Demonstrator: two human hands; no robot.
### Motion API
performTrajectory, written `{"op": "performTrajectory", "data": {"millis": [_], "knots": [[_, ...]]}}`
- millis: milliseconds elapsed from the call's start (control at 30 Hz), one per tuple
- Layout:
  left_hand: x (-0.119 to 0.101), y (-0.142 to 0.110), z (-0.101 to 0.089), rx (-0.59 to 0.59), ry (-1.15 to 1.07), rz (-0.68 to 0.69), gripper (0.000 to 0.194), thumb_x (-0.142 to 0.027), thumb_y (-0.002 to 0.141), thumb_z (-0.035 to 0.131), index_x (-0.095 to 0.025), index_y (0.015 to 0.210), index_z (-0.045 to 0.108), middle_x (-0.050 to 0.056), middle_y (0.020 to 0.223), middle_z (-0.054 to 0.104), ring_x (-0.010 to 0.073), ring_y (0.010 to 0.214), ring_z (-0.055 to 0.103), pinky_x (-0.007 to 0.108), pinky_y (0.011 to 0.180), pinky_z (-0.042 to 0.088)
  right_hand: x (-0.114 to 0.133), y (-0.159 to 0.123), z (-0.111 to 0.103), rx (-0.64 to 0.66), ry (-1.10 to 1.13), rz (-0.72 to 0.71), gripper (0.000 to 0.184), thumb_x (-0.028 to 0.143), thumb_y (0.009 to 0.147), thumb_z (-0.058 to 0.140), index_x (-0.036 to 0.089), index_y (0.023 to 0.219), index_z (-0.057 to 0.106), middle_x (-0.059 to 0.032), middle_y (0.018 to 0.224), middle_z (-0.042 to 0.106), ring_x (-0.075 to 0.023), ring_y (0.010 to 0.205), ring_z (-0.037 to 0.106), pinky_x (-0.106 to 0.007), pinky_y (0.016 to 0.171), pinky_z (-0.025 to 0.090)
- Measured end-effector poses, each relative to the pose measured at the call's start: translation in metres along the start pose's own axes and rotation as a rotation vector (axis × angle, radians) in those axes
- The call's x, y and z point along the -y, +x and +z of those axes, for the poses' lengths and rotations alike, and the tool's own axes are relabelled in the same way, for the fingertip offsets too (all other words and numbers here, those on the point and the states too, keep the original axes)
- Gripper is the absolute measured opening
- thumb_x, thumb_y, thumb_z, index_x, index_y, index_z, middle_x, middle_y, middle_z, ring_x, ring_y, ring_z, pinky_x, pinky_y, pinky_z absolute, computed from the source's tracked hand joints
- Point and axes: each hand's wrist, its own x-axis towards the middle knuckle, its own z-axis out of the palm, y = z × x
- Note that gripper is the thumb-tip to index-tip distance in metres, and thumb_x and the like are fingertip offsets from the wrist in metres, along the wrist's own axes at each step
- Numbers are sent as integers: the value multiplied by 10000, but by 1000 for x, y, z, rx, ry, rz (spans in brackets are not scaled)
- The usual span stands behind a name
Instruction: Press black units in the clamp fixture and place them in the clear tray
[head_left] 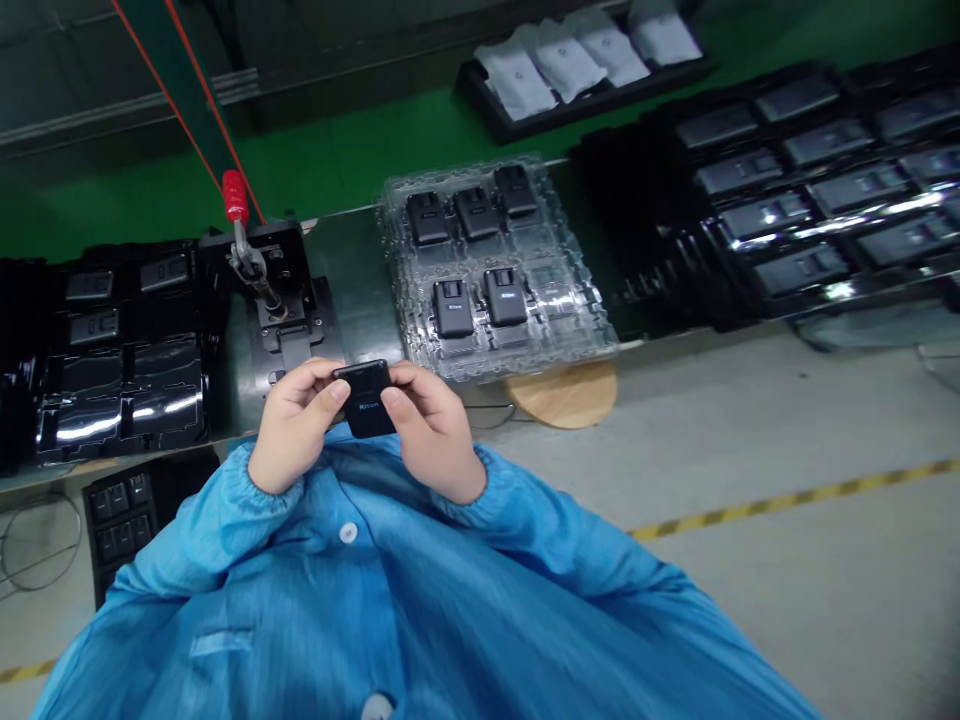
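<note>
"Where was the black device point(367, 402)?"
"Pinched between left hand point(441, 432) and right hand point(291, 428), by the clear tray's point(553, 297) near left corner."
"Open room?"
"Bare bench point(356, 265), between tray and clamp fixture point(289, 300). A wooden disc point(574, 397) jutted past the tray's near edge."

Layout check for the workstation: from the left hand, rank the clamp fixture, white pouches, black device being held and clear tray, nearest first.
From the left hand:
1. Black device: in its grip, on its right side.
2. Clamp fixture: on the bench just beyond.
3. Clear tray: beyond, to the right.
4. White pouches: far back, right.
</note>
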Motion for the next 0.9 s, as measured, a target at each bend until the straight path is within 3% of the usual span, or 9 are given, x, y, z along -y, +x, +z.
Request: {"op": "performTrajectory", "data": {"millis": [167,400,567,733,900], "knots": [[2,1,2,4,-28,-37,284,-463,898,831,-223,1047,806,59,1062,774,213,966,727,309,838,595,-6,1,-3,-39,12,161,369,598,1005,663,232,1014,713,-24,918,721,-190,867,685,-335,808,607],[-2,4,10,30,-2,-111,330,-516,884,833,-197,873,752,-4,808,673,129,708,560,244,677,488,-17,-4,-9,-66,85,239,355,592,990,682,246,1058,727,-12,949,728,-181,856,663,-319,788,586],[-3,7,17,35,42,-121,340,-520,889,822,-195,840,732,-18,732,608,123,663,503,238,625,428,-4,-6,-18,-32,139,298,349,569,984,686,230,1059,718,-16,963,728,-168,839,658,-312,784,589],[-2,14,34,26,77,-171,338,-518,901,799,-191,842,736,-24,688,585,120,628,481,236,583,389,16,-5,-34,10,134,301,257,420,941,742,210,1083,701,-25,992,738,-162,877,667,-327,857,595],[-4,25,60,70,106,-211,356,-528,894,788,-185,820,732,-23,668,582,121,611,477,239,576,376,21,-1,-56,-36,111,319,212,368,929,719,207,1067,709,-8,924,721,-164,859,668,-329,841,595]]}}
